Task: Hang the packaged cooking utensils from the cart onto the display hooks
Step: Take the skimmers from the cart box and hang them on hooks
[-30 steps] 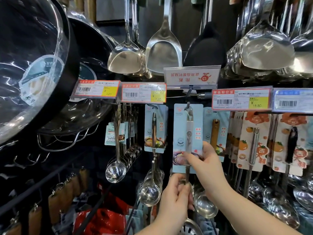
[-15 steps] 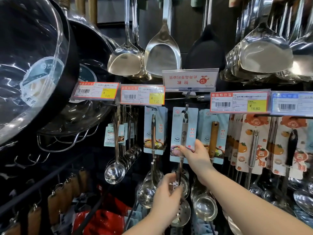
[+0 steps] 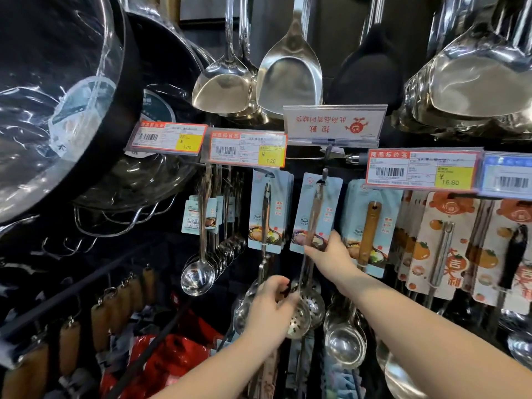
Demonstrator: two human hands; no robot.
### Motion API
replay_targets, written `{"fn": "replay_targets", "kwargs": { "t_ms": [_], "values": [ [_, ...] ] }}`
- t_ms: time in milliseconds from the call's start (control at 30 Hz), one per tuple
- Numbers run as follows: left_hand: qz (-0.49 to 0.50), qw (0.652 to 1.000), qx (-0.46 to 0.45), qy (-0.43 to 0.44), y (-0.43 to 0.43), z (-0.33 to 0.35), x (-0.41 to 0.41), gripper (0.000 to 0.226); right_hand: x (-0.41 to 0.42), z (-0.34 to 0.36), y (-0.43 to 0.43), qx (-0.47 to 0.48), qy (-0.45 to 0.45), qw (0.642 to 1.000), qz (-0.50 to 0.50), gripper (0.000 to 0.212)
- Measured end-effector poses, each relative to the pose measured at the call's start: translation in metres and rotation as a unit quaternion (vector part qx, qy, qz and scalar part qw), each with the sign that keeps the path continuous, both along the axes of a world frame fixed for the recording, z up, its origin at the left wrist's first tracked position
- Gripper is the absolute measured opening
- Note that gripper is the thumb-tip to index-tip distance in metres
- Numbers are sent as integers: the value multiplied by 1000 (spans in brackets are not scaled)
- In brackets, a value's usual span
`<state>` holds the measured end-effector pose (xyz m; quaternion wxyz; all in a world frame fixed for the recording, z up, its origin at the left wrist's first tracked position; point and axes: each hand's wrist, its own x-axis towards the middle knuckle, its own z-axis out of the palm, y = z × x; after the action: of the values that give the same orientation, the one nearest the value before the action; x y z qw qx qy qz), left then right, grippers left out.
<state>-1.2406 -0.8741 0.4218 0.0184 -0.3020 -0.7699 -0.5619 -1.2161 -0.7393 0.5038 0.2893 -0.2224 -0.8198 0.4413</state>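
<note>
hands (image 3: 269,309) (image 3: 331,259) 2 | held skimmer (image 3: 315,214) 1 | price tags (image 3: 167,138) (image 3: 247,148) (image 3: 421,169) (image 3: 508,180) 4 | notice sign (image 3: 334,122) 1

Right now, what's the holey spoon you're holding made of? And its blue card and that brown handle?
The slotted spoon: shiny metal, likely stainless steel; it mirrors lights. The blue card: printed cardboard, apparently; flat, matte. The brown handle: looks like smooth wood, honey-coloured, possibly imitation.

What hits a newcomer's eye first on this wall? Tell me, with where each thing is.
Dead centre, two bare arms reach in: the right hand pinches the lower edge of a packaged skimmer on its pale blue card, while the left hand grips its stem near the perforated bowl. Above hang big shiny steel spatulas, and a plastic-wrapped black pan fills the upper left.
</note>
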Motion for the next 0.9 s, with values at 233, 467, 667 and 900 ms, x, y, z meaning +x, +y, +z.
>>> {"fn": "replay_targets", "kwargs": {
  "t_ms": [233,467,667,900],
  "values": [
    [-18,998,-32,42,-20,2,13,36,60,-11,-31,177,-110,978,7,70],
    [-127,981,-93,112,-24,-26,73,43,175,-63,-60,255,-219,938,-86,54],
    [-281,938,-140,148,10,-65,181,44,314,-115,-74,207,-343,890,-218,55],
    [-433,855,-211,192,57,-94,317,50,478,-143,-79,100,-403,842,-345,44]
  ]
}}
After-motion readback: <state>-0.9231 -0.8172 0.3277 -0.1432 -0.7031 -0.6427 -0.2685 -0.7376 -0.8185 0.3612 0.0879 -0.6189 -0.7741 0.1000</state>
